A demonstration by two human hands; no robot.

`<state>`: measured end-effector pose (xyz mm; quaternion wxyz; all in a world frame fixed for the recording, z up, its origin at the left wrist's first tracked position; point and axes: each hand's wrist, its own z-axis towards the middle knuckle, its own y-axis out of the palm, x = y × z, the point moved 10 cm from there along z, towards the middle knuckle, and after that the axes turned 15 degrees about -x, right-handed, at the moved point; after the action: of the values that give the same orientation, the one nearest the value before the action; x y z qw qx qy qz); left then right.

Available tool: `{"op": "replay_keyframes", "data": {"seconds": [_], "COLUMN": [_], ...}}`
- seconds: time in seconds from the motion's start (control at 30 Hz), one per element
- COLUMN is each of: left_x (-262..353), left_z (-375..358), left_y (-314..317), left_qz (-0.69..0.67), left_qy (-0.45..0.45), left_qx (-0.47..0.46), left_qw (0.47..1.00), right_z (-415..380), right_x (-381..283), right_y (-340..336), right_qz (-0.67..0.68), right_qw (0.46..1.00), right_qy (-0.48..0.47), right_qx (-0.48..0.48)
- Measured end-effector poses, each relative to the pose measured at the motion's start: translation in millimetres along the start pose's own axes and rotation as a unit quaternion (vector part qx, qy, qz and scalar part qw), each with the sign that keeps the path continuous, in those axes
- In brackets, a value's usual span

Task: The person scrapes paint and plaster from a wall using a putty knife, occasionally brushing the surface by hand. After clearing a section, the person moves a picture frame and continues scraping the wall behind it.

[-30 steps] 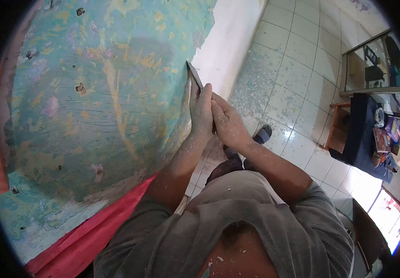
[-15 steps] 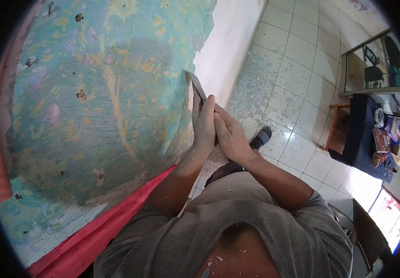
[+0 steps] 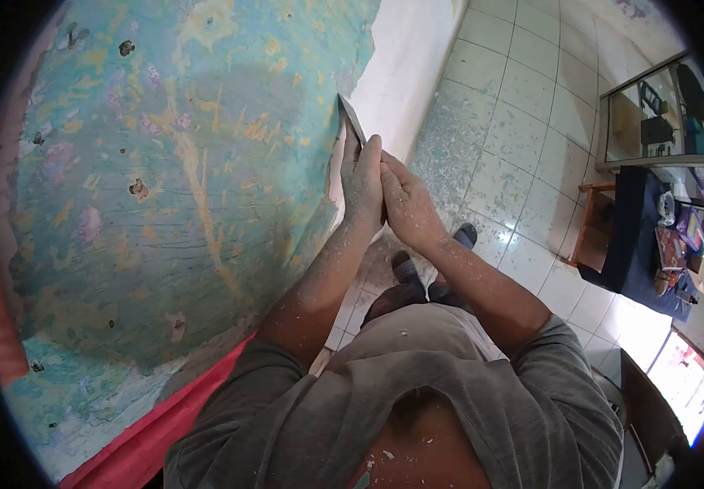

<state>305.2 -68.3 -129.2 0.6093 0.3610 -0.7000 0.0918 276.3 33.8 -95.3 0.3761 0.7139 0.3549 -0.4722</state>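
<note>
My left hand (image 3: pixel 361 189) and my right hand (image 3: pixel 410 210) are pressed together around a scraper, whose handle is mostly hidden between them. The scraper's metal blade (image 3: pixel 352 121) points forward and lies against the wall, at the ragged border between the flaking green-blue paint (image 3: pixel 246 179) and the bare white strip (image 3: pixel 392 73). Both hands are closed, and my left fingers lie along the wall side of the blade. Pale flakes cling to my hands and forearms.
Paint chips and dust (image 3: pixel 454 122) cover the floor tiles (image 3: pixel 523 147) along the wall. Red cloth (image 3: pixel 156 424) hangs at lower left. To the right stand a glass cabinet (image 3: pixel 653 114) and a dark-covered table (image 3: pixel 637 228) with several items. My feet (image 3: pixel 407 267) are below.
Both hands and the scraper have moved forward along the paint's edge. More white shows beside the blade, and a second foot has come into view below my hands.
</note>
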Motion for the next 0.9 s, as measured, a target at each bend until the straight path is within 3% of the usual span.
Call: {"op": "replay_keyframes", "data": {"seconds": [0.1, 0.2, 0.3, 0.37, 0.43, 0.47, 0.57, 0.6, 0.67, 0.7, 0.77, 0.83, 0.9], "left_x": [28, 46, 16, 10, 22, 30, 40, 2, 10, 15, 32, 53, 55], "left_z": [-35, -34, 7, 3, 0, -1, -15, 1, -8, -15, -14, -16, -23], "left_y": [19, 19, 9, 9, 14, 16, 19, -2, 6, 9, 17, 30, 29], "left_qz": [0.081, 0.120, 0.062, 0.057, 0.097, 0.116, 0.175, 0.070, 0.116, 0.160, 0.175, 0.203, 0.217], "left_qy": [0.035, 0.121, 0.021, 0.030, 0.045, 0.054, 0.068, -0.028, -0.001, 0.018, 0.044, 0.094, 0.115], "left_qx": [-0.017, -0.003, -0.028, -0.034, -0.036, -0.037, -0.036, -0.023, -0.032, -0.039, -0.039, -0.039, -0.036], "left_qw": [0.996, 0.985, 0.997, 0.997, 0.994, 0.991, 0.982, 0.997, 0.993, 0.986, 0.983, 0.974, 0.969], "right_z": [-27, -22, 11, -4, -29, -23, -11, 2, -2, -13, -33, -22, 8], "right_x": [-28, -21, -6, -3, -21, -19, -12, -4, -3, 4, -18, -10, 2], "right_y": [0, 3, -7, -9, -6, -6, 1, -4, -4, 0, -1, -1, -2], "right_qz": [-0.085, -0.096, 0.012, -0.001, -0.100, -0.101, -0.098, -0.034, 0.057, 0.061, -0.042, -0.048, 0.027], "right_qw": [0.985, 0.987, 1.000, 1.000, 0.980, 0.980, 0.984, 0.996, 0.996, 0.996, 0.991, 0.992, 0.999], "right_qy": [-0.148, -0.131, -0.028, -0.029, -0.162, -0.163, -0.144, -0.080, 0.052, 0.055, -0.124, -0.115, -0.015], "right_qx": [0.033, 0.019, 0.003, 0.006, 0.049, 0.049, 0.021, 0.011, -0.033, -0.034, 0.020, 0.019, -0.022]}}
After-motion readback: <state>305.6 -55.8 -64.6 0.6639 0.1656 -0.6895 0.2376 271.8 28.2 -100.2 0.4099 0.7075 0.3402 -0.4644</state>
